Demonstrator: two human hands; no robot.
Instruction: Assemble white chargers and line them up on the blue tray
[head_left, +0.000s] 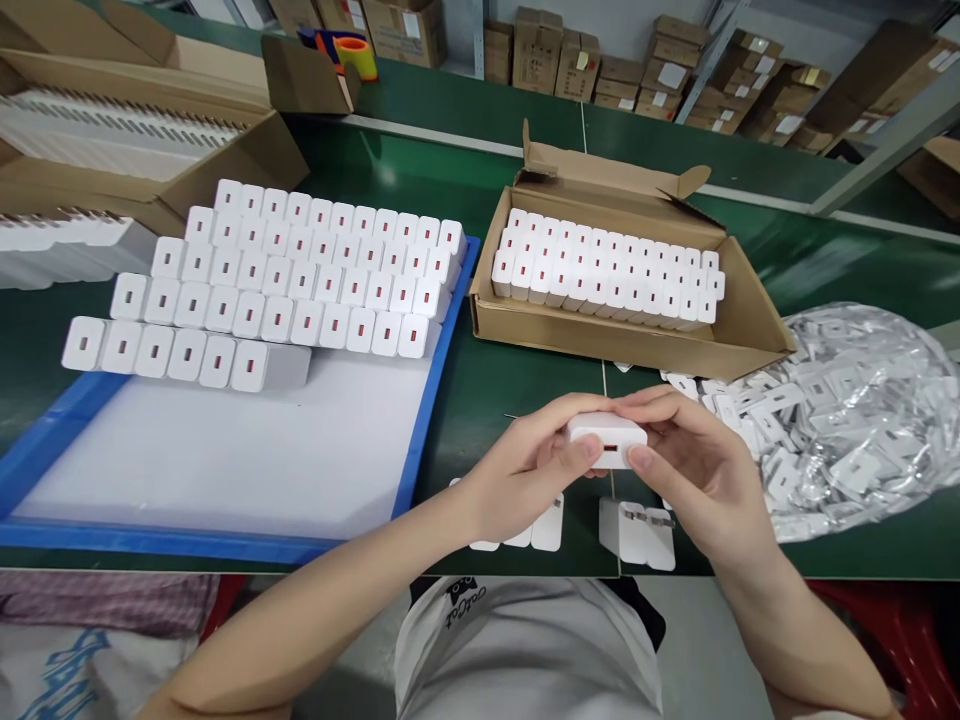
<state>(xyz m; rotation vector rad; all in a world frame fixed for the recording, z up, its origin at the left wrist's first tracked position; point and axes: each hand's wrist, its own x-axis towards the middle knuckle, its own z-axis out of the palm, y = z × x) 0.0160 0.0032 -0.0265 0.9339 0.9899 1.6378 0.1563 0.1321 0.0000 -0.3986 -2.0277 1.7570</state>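
Note:
Between my two hands is a white USB charger point(609, 430), its port end facing me. My left hand point(529, 468) grips its left side, thumb on the front face. From the right, my right hand point(701, 465) closes on the same charger, its thumb by the port. Below them on the green bench stand a pair of chargers point(637, 535) with metal prongs showing, and a few more white chargers point(546, 525) partly covered by my left hand. Right of my right hand, a clear plastic bag point(885, 400) holds many loose white end covers.
Rows of chargers point(300, 280) stand on a blue-rimmed white tray point(225, 470) at left. An open cardboard box point(622, 345) with packed chargers lies behind my hands. Another carton point(232, 165) is at far left, near an orange-yellow tape roll point(356, 58). Boxes point(536, 50) line the back shelves.

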